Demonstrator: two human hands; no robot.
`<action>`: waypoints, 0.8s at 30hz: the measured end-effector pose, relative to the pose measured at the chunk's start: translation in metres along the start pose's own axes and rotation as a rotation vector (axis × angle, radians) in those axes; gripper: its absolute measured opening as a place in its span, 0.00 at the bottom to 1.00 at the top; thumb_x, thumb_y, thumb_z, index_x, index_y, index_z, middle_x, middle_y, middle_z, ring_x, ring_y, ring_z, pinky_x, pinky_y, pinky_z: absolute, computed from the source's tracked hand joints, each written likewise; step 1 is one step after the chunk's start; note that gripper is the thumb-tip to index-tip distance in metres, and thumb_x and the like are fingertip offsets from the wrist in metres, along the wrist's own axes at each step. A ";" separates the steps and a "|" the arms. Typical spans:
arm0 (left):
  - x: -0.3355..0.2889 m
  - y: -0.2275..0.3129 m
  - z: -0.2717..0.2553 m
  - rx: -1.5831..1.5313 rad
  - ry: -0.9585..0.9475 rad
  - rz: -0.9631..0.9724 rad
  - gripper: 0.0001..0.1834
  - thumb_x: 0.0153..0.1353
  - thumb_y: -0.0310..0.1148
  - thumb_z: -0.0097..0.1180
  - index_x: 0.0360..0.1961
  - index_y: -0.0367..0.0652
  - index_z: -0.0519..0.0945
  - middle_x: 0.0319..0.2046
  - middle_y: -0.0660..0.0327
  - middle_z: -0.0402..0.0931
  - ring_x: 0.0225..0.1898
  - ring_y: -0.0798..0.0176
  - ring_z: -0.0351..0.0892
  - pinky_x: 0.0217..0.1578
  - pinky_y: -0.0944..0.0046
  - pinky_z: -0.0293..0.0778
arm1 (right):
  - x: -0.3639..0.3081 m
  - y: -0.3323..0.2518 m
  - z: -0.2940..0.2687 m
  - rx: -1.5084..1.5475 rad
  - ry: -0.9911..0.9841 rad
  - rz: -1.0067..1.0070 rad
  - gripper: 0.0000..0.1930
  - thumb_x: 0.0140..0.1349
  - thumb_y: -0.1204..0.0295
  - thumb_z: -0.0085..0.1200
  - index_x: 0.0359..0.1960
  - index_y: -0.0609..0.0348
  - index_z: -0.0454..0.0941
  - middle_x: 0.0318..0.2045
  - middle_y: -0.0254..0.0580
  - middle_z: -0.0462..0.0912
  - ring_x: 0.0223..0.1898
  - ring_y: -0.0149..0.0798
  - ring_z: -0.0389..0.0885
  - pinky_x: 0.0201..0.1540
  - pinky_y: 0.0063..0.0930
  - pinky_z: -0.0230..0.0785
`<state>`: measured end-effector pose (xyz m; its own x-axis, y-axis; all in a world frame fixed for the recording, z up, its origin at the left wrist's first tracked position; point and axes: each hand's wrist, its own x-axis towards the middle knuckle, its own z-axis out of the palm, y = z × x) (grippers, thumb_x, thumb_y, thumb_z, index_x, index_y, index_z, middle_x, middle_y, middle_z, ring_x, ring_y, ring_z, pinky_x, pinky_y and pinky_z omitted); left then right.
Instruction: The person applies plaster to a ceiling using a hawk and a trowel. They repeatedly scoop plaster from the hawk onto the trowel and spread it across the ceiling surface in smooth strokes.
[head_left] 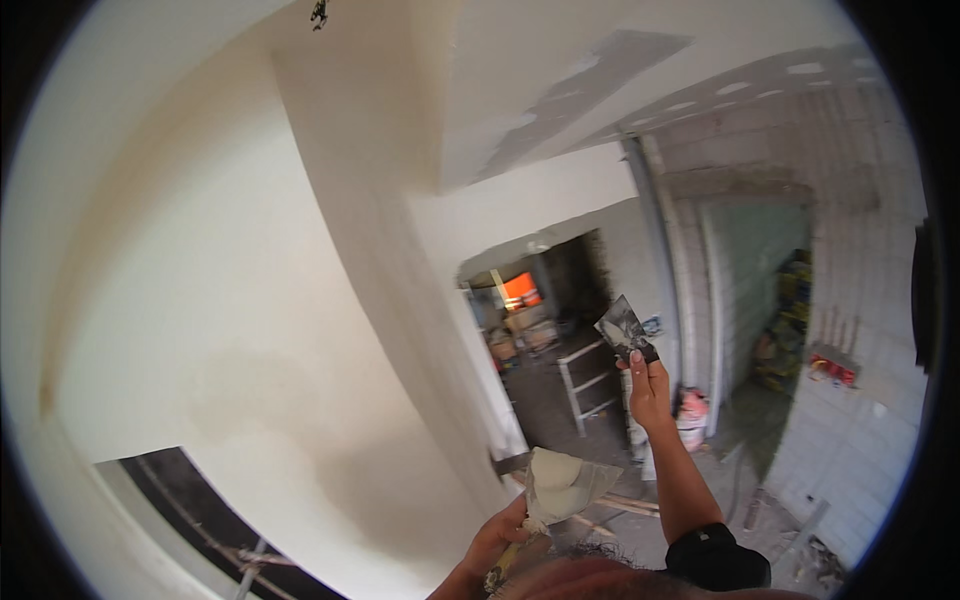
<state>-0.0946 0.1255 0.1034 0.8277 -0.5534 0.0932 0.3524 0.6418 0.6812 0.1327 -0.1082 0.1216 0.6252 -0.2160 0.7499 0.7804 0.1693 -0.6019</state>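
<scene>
My left hand (pixel 497 538) is low at the front, wrapped round the yellowish, smeared handle of a wide putty knife (pixel 600 481). A thick mound of pale putty (pixel 556 480) covers most of that blade. My right hand (pixel 648 388) is raised ahead and to the right with the arm stretched out. It grips a smaller putty knife (pixel 621 322), its dark blade pointing up and smudged with pale putty. The two tools are apart. A smooth cream wall (pixel 250 300) fills the left side, and neither tool touches it.
Beyond the hands, an opening leads to a dim room with a pale metal frame (pixel 572 395) and an orange patch (pixel 521 291). A pink-and-white sack (pixel 692 415) stands by a doorway. A block wall (pixel 860 300) with a red-wired box (pixel 834 367) is at right. Timber (pixel 630 507) lies below.
</scene>
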 end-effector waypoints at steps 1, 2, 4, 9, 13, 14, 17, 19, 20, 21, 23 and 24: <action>-0.001 -0.001 0.004 0.014 0.032 0.022 0.47 0.58 0.24 0.46 0.78 0.51 0.42 0.66 0.50 0.64 0.19 0.68 0.62 0.17 0.68 0.62 | 0.006 0.007 0.007 0.031 -0.020 -0.042 0.22 0.77 0.59 0.43 0.59 0.67 0.74 0.44 0.39 0.82 0.42 0.31 0.77 0.50 0.29 0.71; -0.004 -0.004 0.005 0.030 0.045 0.048 0.47 0.59 0.24 0.46 0.78 0.50 0.42 0.65 0.50 0.65 0.18 0.68 0.62 0.16 0.69 0.62 | 0.006 0.004 0.009 0.048 -0.088 -0.002 0.22 0.77 0.61 0.43 0.62 0.66 0.72 0.47 0.39 0.80 0.45 0.30 0.76 0.52 0.28 0.70; -0.011 -0.010 0.006 0.103 0.075 0.103 0.46 0.58 0.28 0.49 0.77 0.45 0.44 0.64 0.50 0.66 0.26 0.68 0.67 0.24 0.69 0.65 | 0.009 0.004 0.019 0.039 -0.153 0.052 0.21 0.77 0.65 0.43 0.64 0.65 0.71 0.53 0.45 0.79 0.51 0.35 0.76 0.57 0.31 0.68; -0.012 -0.017 0.008 0.151 0.170 0.177 0.47 0.56 0.33 0.54 0.76 0.38 0.49 0.63 0.51 0.69 0.35 0.68 0.76 0.35 0.71 0.73 | 0.025 0.005 0.047 -0.018 -0.055 -0.292 0.20 0.75 0.72 0.41 0.63 0.67 0.72 0.60 0.56 0.76 0.62 0.51 0.72 0.67 0.39 0.59; -0.013 -0.026 0.026 0.015 0.125 0.244 0.46 0.57 0.31 0.53 0.76 0.38 0.48 0.60 0.50 0.71 0.26 0.69 0.72 0.27 0.72 0.72 | 0.030 0.011 0.062 0.118 -0.051 -0.286 0.20 0.75 0.71 0.41 0.62 0.68 0.74 0.59 0.57 0.76 0.63 0.52 0.70 0.68 0.38 0.57; -0.011 -0.027 0.028 -0.012 0.087 0.249 0.46 0.57 0.31 0.53 0.76 0.38 0.48 0.59 0.50 0.71 0.25 0.70 0.71 0.26 0.72 0.71 | 0.029 0.011 0.063 0.163 -0.060 -0.244 0.19 0.74 0.71 0.41 0.61 0.69 0.74 0.58 0.57 0.76 0.64 0.52 0.70 0.68 0.38 0.57; -0.006 -0.026 0.037 -0.011 0.125 0.241 0.45 0.58 0.30 0.52 0.76 0.38 0.48 0.56 0.50 0.72 0.21 0.70 0.68 0.23 0.71 0.70 | 0.020 0.059 0.059 0.351 -0.106 0.059 0.18 0.76 0.65 0.44 0.56 0.67 0.75 0.50 0.47 0.80 0.51 0.39 0.78 0.58 0.33 0.67; -0.001 -0.027 0.043 -0.021 0.128 0.240 0.45 0.58 0.29 0.52 0.76 0.38 0.48 0.55 0.50 0.73 0.20 0.71 0.67 0.22 0.70 0.70 | 0.015 0.070 0.064 0.667 -0.054 0.188 0.17 0.76 0.61 0.48 0.52 0.64 0.76 0.45 0.37 0.81 0.41 0.28 0.79 0.47 0.25 0.72; 0.002 -0.029 0.044 -0.046 0.088 0.255 0.45 0.58 0.29 0.51 0.76 0.38 0.48 0.54 0.50 0.73 0.20 0.71 0.67 0.22 0.70 0.70 | 0.012 0.068 0.065 0.727 -0.019 0.265 0.17 0.76 0.61 0.49 0.52 0.64 0.75 0.45 0.37 0.81 0.41 0.28 0.79 0.47 0.26 0.73; 0.003 -0.031 0.048 -0.064 0.118 0.275 0.44 0.59 0.28 0.50 0.76 0.39 0.46 0.47 0.51 0.72 0.18 0.70 0.66 0.19 0.70 0.69 | 0.009 0.066 0.064 0.782 0.019 0.342 0.16 0.75 0.62 0.49 0.52 0.64 0.75 0.44 0.37 0.81 0.41 0.29 0.79 0.46 0.26 0.74; 0.008 -0.033 0.057 -0.086 0.238 0.318 0.43 0.63 0.26 0.45 0.77 0.43 0.41 0.28 0.53 0.70 0.13 0.68 0.65 0.12 0.71 0.66 | 0.010 0.067 0.064 0.887 0.089 0.492 0.16 0.74 0.63 0.52 0.55 0.62 0.72 0.42 0.37 0.80 0.44 0.30 0.81 0.47 0.27 0.76; 0.006 -0.035 0.057 -0.088 0.298 0.323 0.43 0.63 0.26 0.45 0.77 0.45 0.40 0.25 0.53 0.70 0.12 0.67 0.65 0.11 0.71 0.66 | 0.009 0.062 0.065 1.015 0.132 0.555 0.16 0.73 0.64 0.53 0.56 0.59 0.72 0.43 0.39 0.81 0.42 0.34 0.83 0.40 0.31 0.79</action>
<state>-0.1262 0.0696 0.1214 0.9866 -0.1481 0.0691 0.0801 0.8065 0.5858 0.1867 -0.0371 0.1092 0.9231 0.0410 0.3823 0.0812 0.9511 -0.2979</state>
